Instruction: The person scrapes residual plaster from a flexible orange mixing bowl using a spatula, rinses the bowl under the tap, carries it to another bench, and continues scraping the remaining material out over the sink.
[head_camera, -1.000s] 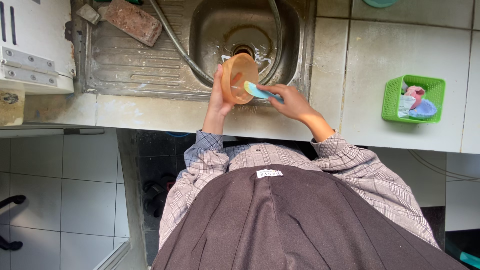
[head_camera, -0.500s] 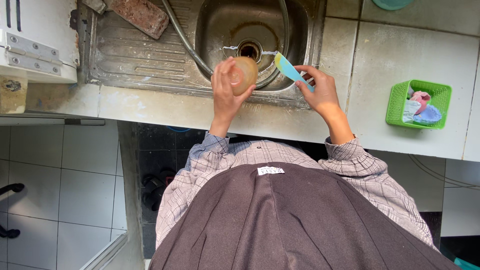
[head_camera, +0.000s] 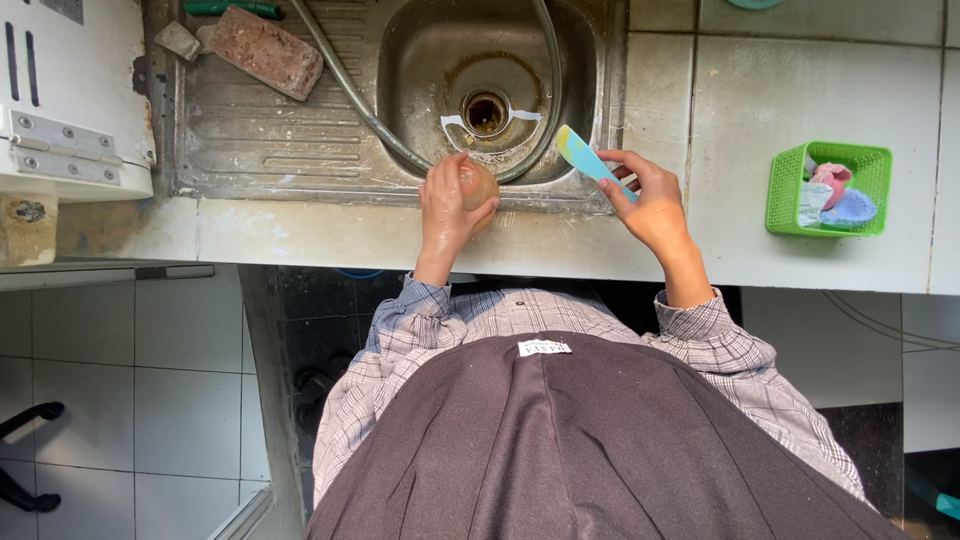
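While the head camera looks straight down, the left hand (head_camera: 447, 205) is wrapped around a small orange bowl (head_camera: 478, 184), holding it at the near edge of the steel sink (head_camera: 420, 60), just over the rim. The right hand (head_camera: 652, 196) pinches a light blue spatula (head_camera: 588, 160) between thumb and fingers; its blade points up and to the left, toward the sink basin, and carries a yellowish smear near the tip. Bowl and spatula are apart, with the sink's right rim between them. A grey hose (head_camera: 350, 85) curves across the draining board and round the basin, past the drain (head_camera: 486, 110). On the draining board lies a reddish brick (head_camera: 266, 52) with a smaller stone beside it. To the right, on the tiled counter (head_camera: 800, 70), stands a green basket (head_camera: 782, 190) holding a pink thing and a pale blue thing. Below, a checked shirt's sleeves (head_camera: 700, 325) and a dark brown apron (head_camera: 580, 450) fill the view.
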